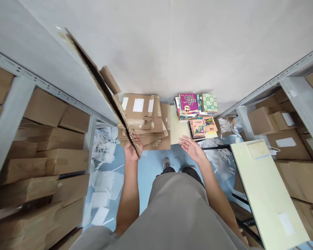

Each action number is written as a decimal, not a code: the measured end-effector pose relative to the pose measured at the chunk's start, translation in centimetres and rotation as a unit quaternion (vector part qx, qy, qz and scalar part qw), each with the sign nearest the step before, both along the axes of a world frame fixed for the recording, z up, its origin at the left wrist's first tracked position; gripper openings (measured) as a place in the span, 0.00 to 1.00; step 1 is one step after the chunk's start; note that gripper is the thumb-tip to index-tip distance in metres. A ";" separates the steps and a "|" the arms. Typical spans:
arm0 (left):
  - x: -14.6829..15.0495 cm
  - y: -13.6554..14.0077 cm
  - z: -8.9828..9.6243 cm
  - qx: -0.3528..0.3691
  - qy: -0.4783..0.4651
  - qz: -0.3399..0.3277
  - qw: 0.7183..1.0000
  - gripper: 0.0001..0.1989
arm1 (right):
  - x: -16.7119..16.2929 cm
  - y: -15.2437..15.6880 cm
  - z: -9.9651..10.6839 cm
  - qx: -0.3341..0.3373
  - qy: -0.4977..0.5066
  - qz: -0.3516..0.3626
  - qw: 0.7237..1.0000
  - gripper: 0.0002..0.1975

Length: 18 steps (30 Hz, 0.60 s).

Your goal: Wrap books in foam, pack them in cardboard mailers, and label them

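In my left hand [132, 148] is a flattened cardboard box [104, 86], gripped near its lower end and raised up on edge, slanting to the upper left. Just behind it lies a stack of flattened cardboard boxes [156, 140] with white labels on the top one. My right hand [192, 148] has its fingers stretched out and holds nothing. It hovers by the front edge of a cream table [176, 130]. Beyond that hand are piles of books: a purple-covered one [188, 103], a green checked one [209, 102] and several pink-covered booklets [198, 126].
Metal shelving [23, 90] packed with cardboard boxes [67, 161] stands at left, and more boxed shelves [284, 139] at right. A cream side table [266, 187] on black legs is close on my right. Paper scraps [104, 184] litter the blue floor. A pale wall [146, 45] rises behind.
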<state>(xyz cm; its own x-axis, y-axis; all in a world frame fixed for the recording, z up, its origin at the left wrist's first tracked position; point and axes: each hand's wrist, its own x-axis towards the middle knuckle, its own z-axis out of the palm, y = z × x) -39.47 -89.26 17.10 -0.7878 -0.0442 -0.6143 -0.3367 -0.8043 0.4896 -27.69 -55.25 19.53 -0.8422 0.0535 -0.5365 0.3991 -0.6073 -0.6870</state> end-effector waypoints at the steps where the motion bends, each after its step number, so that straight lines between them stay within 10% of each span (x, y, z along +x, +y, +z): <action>1: -0.1 0.4 0.3 0.009 0.006 -0.016 1.000 0.07 | -0.1 0.0 0.1 0.000 0.001 0.000 1.000 0.15; 10: -0.3 7.0 0.8 -0.044 0.006 -0.274 0.961 0.14 | 2.5 5.5 3.6 0.055 0.057 -0.090 0.993 0.23; 18: -0.7 19.7 0.2 -0.086 0.085 -0.517 0.847 0.17 | 16.0 15.5 5.4 0.265 -0.020 -0.337 0.903 0.47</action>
